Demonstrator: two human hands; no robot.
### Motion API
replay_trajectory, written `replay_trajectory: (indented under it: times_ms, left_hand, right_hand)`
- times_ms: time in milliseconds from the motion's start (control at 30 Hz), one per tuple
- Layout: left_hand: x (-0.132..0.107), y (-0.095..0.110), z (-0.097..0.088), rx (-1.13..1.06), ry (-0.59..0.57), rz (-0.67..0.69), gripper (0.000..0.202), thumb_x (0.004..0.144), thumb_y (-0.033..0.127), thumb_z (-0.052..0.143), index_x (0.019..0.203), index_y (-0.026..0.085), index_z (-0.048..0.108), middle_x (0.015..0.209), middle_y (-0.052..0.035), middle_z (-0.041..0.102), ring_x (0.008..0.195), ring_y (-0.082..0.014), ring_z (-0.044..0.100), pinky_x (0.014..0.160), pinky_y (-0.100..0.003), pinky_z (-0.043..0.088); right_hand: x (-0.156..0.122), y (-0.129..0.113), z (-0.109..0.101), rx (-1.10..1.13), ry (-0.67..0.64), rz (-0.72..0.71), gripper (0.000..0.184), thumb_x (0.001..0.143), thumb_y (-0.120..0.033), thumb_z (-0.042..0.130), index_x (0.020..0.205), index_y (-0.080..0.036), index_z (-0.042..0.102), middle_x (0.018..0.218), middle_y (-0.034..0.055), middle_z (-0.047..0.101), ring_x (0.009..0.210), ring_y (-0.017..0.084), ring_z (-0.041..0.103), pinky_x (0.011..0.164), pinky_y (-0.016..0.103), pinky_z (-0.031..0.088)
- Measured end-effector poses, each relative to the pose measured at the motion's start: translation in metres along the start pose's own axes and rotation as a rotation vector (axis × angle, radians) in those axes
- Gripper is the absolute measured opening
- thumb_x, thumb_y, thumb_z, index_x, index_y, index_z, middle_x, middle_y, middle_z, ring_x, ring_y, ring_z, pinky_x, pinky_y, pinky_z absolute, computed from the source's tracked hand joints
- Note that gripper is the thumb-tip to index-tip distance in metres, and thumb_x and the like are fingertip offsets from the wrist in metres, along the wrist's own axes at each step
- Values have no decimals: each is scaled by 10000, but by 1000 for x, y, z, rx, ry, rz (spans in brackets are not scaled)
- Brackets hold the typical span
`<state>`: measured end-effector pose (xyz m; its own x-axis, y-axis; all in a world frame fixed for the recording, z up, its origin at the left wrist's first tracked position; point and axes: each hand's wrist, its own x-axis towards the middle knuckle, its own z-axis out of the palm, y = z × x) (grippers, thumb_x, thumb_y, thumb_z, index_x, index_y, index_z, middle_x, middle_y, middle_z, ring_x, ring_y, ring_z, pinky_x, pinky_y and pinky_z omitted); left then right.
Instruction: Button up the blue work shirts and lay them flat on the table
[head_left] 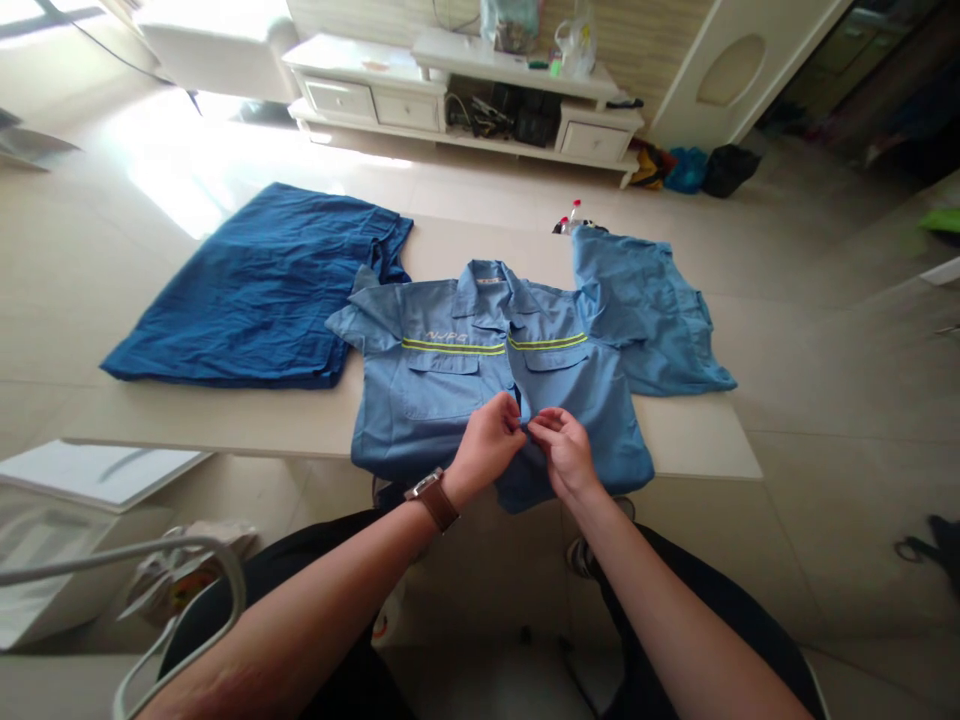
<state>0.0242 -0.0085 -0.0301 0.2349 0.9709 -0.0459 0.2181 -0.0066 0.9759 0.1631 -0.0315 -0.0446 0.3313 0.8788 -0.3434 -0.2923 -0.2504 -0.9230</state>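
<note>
A light blue work shirt (442,390) lies front side up across the table, its collar pointing away from me and its lower edge hanging over the near side. Yellow-green stripes cross its chest above two flap pockets. My left hand (495,432), with a brown-strapped watch on the wrist, pinches the shirt's front opening below the chest. Close beside it, my right hand (564,446) pinches the other edge of the opening with thumb and fingertips. Between the hands a dark gap shows in the placket. Whether a button is between the fingers I cannot make out.
Folded darker blue clothing (240,290) lies on the table's left, and a light blue garment (667,320) on its right. The pale table (697,440) ends close to my knees. Red-capped bottles (575,212) stand behind it. A white TV cabinet (405,100) is further back.
</note>
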Motion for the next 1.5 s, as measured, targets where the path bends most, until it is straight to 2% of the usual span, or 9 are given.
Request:
replay_trajectory:
  times_ms: [100, 300, 367, 500, 600, 733, 833, 1100, 1500]
  left_hand:
    - [-2, 2, -2, 154, -22, 42, 280, 671, 15, 587, 890, 189, 574, 767, 47, 603, 664, -101, 529, 628, -218, 367]
    - [-8, 4, -8, 274, -175, 76, 242, 656, 2, 606, 797, 192, 552, 724, 41, 609, 667, -124, 553, 627, -235, 362]
    - [-11, 4, -10, 302, -252, 86, 248, 653, -5, 607, 797, 193, 568, 733, 33, 633, 681, -134, 577, 624, -239, 366]
    - [-12, -3, -16, 384, -386, 6, 234, 715, 15, 641, 869, 191, 636, 758, 8, 684, 718, -163, 636, 639, -247, 403]
    - [-4, -12, -21, 492, -316, -48, 168, 842, 122, 665, 998, 184, 677, 816, -28, 715, 780, -198, 671, 712, -276, 465]
    - [11, -25, -18, 619, -161, -4, 308, 924, 180, 643, 1232, 162, 639, 1089, -100, 711, 1000, -230, 685, 901, -311, 505]
    - [17, -30, -9, 682, -158, -29, 297, 967, 243, 611, 1256, 175, 624, 1195, -116, 656, 1003, -232, 687, 874, -314, 516]
    - [27, -23, -1, 766, -151, -47, 117, 992, 192, 537, 1083, 203, 610, 1133, -77, 689, 1024, -223, 677, 861, -301, 489]
    - [17, 3, -5, 696, -78, 82, 174, 954, 122, 522, 1047, 171, 660, 974, -98, 737, 932, -246, 683, 827, -333, 486]
  right_hand:
    - [5, -3, -5, -37, -45, 125, 434, 482, -318, 852, 804, -230, 575, 689, -33, 653, 661, 163, 619, 639, 282, 505]
    - [17, -5, -10, -455, -33, -117, 482, 607, -556, 820, 880, -209, 630, 830, 27, 686, 775, 213, 660, 689, 333, 535]
    - [23, 2, -10, -552, -13, -168, 492, 584, -529, 816, 905, -205, 632, 839, 43, 700, 770, 224, 667, 722, 353, 535]
    - [29, 17, -11, -652, -98, -212, 292, 667, -455, 665, 826, -212, 637, 774, 63, 715, 740, 239, 675, 726, 358, 512]
    - [29, 21, -11, -694, -74, -267, 252, 702, -422, 592, 812, -205, 657, 773, 73, 722, 732, 242, 671, 725, 357, 496]
    - [27, 21, -12, -689, -52, -291, 315, 739, -462, 599, 864, -185, 683, 780, 80, 726, 719, 241, 663, 703, 348, 487]
    - [26, 20, -11, -691, -53, -308, 330, 760, -469, 605, 884, -177, 697, 758, 72, 720, 691, 227, 646, 677, 334, 477]
    - [20, 8, -7, -756, -54, -329, 313, 773, -437, 603, 881, -165, 716, 661, 36, 661, 616, 200, 591, 634, 320, 440]
    - [-2, -12, 3, -824, -122, -452, 267, 825, -395, 603, 938, -202, 749, 691, 43, 692, 637, 218, 613, 674, 333, 486]
